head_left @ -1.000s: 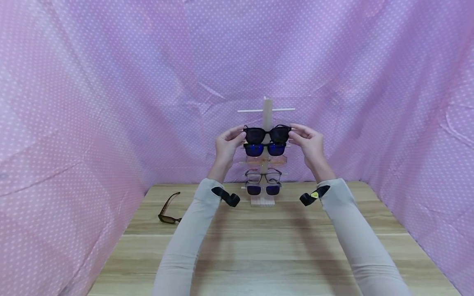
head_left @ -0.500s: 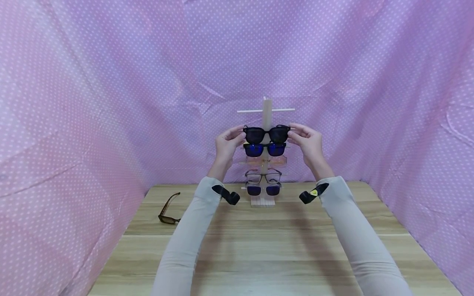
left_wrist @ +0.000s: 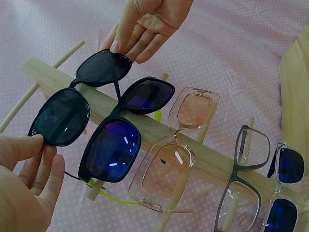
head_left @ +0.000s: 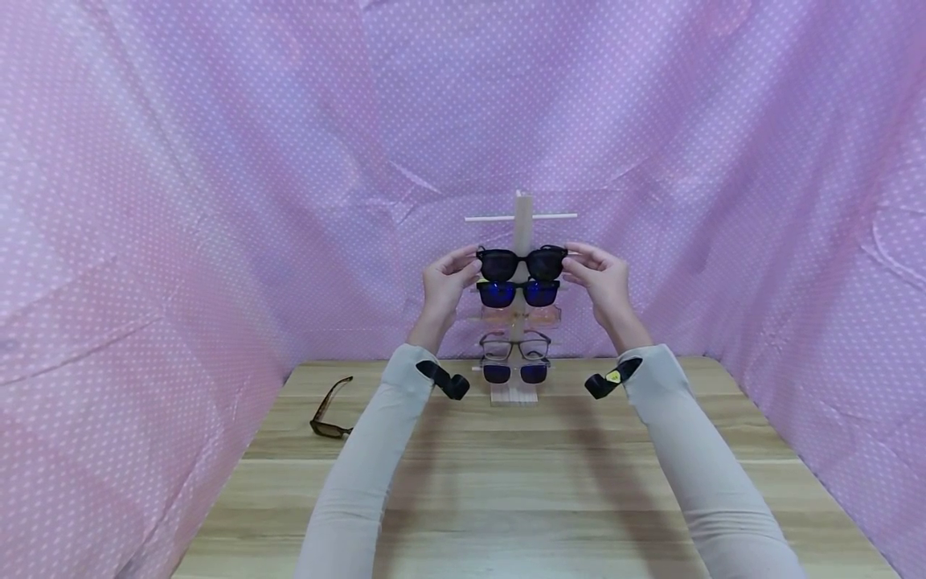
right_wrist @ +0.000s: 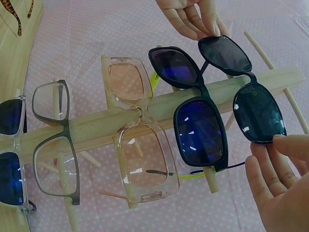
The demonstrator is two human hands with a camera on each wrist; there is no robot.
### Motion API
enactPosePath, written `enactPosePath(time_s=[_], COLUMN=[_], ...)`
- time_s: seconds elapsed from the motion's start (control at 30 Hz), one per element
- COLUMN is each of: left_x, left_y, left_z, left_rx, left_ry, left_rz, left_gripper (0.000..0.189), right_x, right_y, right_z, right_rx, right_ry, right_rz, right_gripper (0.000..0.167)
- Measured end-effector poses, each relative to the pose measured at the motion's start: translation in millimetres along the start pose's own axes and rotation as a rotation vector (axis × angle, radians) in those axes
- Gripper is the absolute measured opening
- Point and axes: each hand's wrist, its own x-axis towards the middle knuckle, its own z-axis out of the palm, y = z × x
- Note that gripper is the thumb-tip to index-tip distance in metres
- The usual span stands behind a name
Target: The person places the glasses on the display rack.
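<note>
Between both hands is a pair of black sunglasses, just under the top bar of a wooden glasses stand. My left hand pinches its left outer edge between thumb and fingers. On the opposite edge, my right hand does the same, thumb in front. In the left wrist view the thumb of the left hand presses the lens corner. Right below hang black sunglasses with blue lenses, close against the held pair. Whether the held pair's bridge touches the post cannot be told.
Lower on the stand hang clear-framed glasses with peach lenses, grey-framed glasses and clear-framed sunglasses with blue lenses. Brown sunglasses lie on the wooden table at left. A pink dotted curtain surrounds the table.
The right hand has shifted very slightly to the left over the last second. The black sunglasses stay almost in place, held by both hands throughout.
</note>
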Motion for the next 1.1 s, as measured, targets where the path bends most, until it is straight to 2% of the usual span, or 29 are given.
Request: enactPosePath(time_s=[0.43, 0.77, 1.1], left_x=[-0.9, -8.0, -18.8], left_y=[-0.4, -2.7, -5.1], left_z=[-3.9, -11.0, -21.4], left_rx=[-0.012, 0.03, 0.04], left_ry=[-0.011, -0.011, -0.045], left_rz=[-0.005, -0.018, -0.038], left_gripper=[0.034, 0.036, 0.036], right_x=[-3.6, -9.7, -23.1], right_y=[-3, 2, 7], right_z=[-4, -10, -18], right_rx=[-0.018, -0.03, 0.017], right_ry=[-0.025, -0.028, -0.035], right_rz=[0.029, 0.045, 0.059], right_gripper=[0.043, 0.045, 0.041])
